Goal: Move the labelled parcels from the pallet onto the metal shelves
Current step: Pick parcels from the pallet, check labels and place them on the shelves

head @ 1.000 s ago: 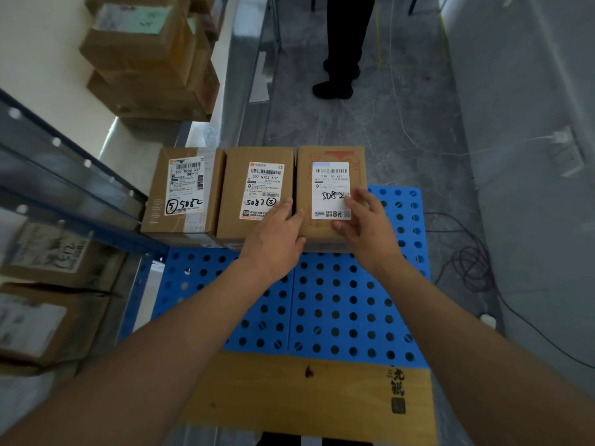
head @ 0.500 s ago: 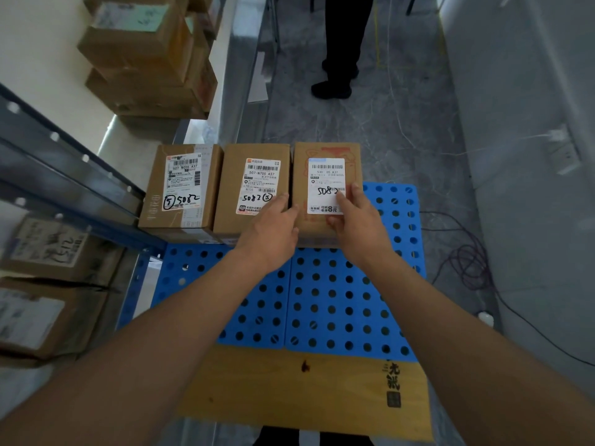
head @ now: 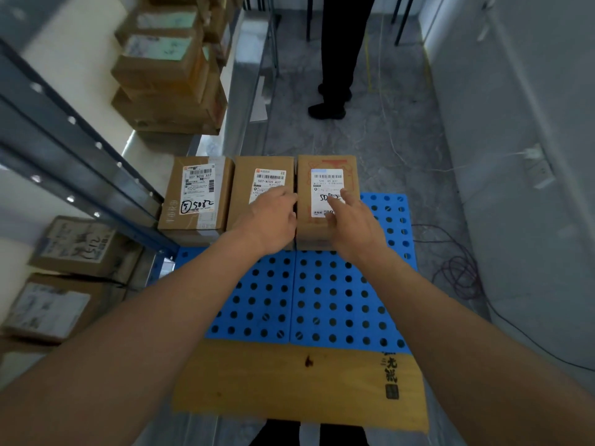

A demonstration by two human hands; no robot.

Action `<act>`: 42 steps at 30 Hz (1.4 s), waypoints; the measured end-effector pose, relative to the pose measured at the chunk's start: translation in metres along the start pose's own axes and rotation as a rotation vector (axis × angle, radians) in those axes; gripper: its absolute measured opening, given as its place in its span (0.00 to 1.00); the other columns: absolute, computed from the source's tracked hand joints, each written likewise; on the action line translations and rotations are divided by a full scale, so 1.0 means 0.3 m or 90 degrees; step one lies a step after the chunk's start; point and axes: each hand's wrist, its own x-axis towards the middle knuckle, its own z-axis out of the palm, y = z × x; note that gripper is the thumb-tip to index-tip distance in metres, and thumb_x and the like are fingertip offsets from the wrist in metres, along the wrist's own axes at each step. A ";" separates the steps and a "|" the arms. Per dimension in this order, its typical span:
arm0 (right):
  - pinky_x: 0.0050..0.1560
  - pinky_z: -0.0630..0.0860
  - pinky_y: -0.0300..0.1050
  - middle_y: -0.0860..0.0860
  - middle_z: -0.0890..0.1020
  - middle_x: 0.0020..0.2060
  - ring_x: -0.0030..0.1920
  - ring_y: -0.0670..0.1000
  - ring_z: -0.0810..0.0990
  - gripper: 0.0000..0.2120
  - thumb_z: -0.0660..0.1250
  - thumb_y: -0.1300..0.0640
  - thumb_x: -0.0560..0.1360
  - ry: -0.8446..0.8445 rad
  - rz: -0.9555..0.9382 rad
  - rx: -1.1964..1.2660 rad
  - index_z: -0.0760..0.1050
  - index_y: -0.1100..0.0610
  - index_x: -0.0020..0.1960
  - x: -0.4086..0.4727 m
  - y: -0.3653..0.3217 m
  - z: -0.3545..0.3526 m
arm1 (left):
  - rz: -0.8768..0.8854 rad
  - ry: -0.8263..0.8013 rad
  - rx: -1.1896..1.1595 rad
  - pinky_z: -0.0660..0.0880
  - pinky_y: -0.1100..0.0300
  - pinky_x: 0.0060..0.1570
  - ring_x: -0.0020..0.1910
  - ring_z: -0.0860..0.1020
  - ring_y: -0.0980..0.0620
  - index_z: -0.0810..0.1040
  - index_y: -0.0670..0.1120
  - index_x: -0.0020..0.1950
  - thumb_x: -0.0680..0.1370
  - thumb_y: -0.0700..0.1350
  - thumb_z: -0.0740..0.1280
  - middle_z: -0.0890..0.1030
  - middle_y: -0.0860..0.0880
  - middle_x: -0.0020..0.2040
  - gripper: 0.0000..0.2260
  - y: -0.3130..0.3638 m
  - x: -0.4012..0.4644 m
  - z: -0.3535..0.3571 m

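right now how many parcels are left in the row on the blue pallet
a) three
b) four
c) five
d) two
a: three brown parcels stand side by side at the far edge of the blue pallet: the left parcel, the middle parcel and the right parcel, with the left hand and right hand reaching over the middle and right ones.

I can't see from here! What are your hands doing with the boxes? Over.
Left hand at the gap, fingers curled beside right parcel. Right hand open on its label. Three parcels on blue pallet. Person standing ahead in the aisle.
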 end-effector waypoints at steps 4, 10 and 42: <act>0.61 0.74 0.54 0.55 0.68 0.75 0.71 0.59 0.69 0.18 0.57 0.50 0.85 0.020 -0.010 -0.022 0.71 0.55 0.71 -0.046 -0.080 -0.071 | 0.017 0.008 0.043 0.67 0.56 0.69 0.74 0.68 0.47 0.72 0.42 0.74 0.84 0.45 0.60 0.71 0.45 0.74 0.18 0.020 -0.047 -0.080; 0.58 0.75 0.53 0.52 0.71 0.72 0.68 0.57 0.73 0.19 0.55 0.48 0.85 0.040 -0.033 -0.043 0.73 0.54 0.69 -0.126 -0.168 -0.167 | 0.048 0.049 0.088 0.68 0.49 0.71 0.73 0.69 0.45 0.71 0.44 0.75 0.84 0.52 0.60 0.72 0.45 0.73 0.22 0.062 -0.136 -0.200; 0.51 0.76 0.51 0.50 0.77 0.63 0.57 0.54 0.78 0.21 0.53 0.42 0.84 -0.021 -0.700 -0.039 0.72 0.51 0.70 -0.571 -0.621 -0.278 | -0.465 0.285 0.093 0.76 0.44 0.60 0.62 0.76 0.44 0.74 0.49 0.68 0.79 0.63 0.50 0.77 0.47 0.66 0.27 0.151 -1.138 -0.173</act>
